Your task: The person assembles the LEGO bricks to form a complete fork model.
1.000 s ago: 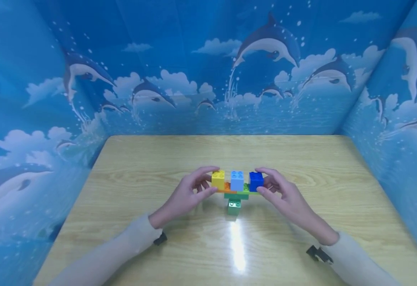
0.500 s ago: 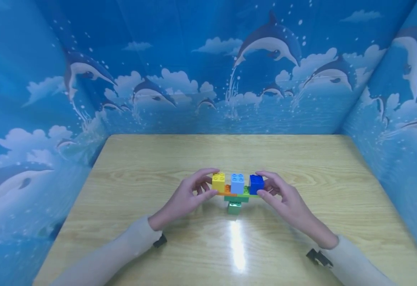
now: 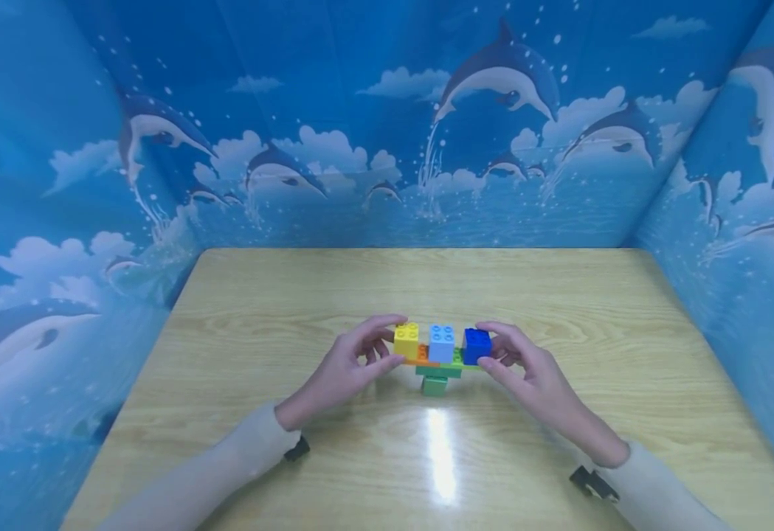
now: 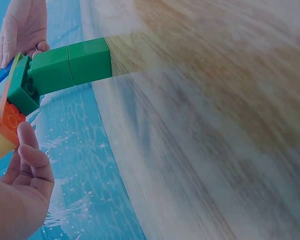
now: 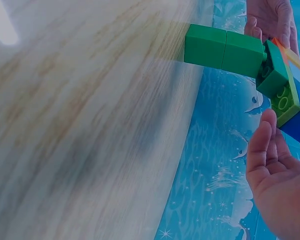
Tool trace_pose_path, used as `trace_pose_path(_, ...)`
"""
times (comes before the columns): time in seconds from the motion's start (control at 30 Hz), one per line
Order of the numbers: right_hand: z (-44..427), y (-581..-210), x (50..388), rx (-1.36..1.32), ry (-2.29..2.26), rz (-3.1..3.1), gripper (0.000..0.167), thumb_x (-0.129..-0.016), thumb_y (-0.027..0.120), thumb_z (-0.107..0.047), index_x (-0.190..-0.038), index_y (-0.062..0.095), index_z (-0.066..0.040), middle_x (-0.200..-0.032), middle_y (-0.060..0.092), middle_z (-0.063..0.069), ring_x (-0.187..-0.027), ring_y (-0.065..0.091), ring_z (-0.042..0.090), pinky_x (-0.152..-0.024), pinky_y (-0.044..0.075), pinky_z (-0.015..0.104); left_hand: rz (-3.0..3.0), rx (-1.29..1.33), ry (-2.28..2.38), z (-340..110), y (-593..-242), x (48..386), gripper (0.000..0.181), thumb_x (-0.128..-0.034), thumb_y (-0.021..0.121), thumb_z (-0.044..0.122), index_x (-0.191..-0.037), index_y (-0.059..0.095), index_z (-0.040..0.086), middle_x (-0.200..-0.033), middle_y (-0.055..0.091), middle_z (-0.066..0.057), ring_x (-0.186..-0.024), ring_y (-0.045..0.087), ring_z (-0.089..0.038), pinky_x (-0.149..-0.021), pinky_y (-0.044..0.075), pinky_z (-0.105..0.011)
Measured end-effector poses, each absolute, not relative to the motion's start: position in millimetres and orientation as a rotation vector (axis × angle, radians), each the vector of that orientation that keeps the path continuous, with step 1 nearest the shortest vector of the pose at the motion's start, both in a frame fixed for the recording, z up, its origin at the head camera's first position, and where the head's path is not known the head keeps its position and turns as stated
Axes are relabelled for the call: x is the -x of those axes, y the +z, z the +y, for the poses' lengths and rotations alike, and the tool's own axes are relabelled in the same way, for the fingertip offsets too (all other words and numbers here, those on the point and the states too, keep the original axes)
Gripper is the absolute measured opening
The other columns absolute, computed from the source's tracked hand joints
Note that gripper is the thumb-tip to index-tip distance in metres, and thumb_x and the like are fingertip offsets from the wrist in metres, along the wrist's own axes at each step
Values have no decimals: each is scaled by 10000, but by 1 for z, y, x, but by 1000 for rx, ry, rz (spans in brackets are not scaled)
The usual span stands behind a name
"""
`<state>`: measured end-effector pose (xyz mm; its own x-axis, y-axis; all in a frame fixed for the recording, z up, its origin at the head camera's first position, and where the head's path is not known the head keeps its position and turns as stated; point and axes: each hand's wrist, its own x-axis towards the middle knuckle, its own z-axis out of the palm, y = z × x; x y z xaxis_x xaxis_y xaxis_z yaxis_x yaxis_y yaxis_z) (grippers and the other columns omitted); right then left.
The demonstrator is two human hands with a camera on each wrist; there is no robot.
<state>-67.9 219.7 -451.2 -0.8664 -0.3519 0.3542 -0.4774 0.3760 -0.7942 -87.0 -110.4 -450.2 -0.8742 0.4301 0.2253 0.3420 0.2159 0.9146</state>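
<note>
My left hand (image 3: 350, 363) pinches the yellow brick (image 3: 406, 341) between thumb and fingers, at the left end of a toy-brick assembly. At the other end, my right hand (image 3: 534, 375) pinches the dark blue brick (image 3: 477, 346). Between them stands a light blue brick (image 3: 442, 344). All three sit on an orange plate (image 4: 10, 120) and a lime plate (image 5: 286, 102), joined underneath by a dark green brick (image 4: 23, 87). Below that, two stacked green bricks (image 4: 71, 66) stand upright on the table; the dark green brick is at their top, but I cannot tell whether it is pressed fully on.
The wood-grain table (image 3: 280, 295) carries a bright light reflection (image 3: 441, 457) in front of the bricks. Blue dolphin-print sheets (image 3: 333, 110) enclose its back and sides. A dark device (image 3: 594, 483) is strapped at the right wrist, another (image 3: 296, 448) at the left.
Both hands have lowered the held bricks slightly, moving down in the head view. The studs of the green stack, visible earlier, are now mostly covered. Both grips stay the same.
</note>
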Motion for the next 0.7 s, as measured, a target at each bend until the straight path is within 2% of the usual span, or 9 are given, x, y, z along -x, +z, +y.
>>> trace_pose_path(0.23, 219, -450, 65, -775, 1512, -2488, 526, -1008, 728, 41, -1501, 601, -89, -1059, 754, 11, -904, 701, 155, -754, 618, 296, 2401, -759, 1762, -112, -452, 82, 593, -973, 842, 99, -1516, 622, 193, -1178, 742, -3, -896, 690, -196, -721, 571, -292)
trace_pose_path(0.7, 222, -454, 60, -890, 1466, -2422, 565, -947, 759, 96, -1467, 614, -68, -1068, 757, 13, -889, 695, 143, -744, 604, 268, 2399, -878, 1801, -113, -456, 75, 550, -944, 846, 14, -1450, 671, 135, -1169, 730, 5, -868, 690, -191, -692, 555, -260)
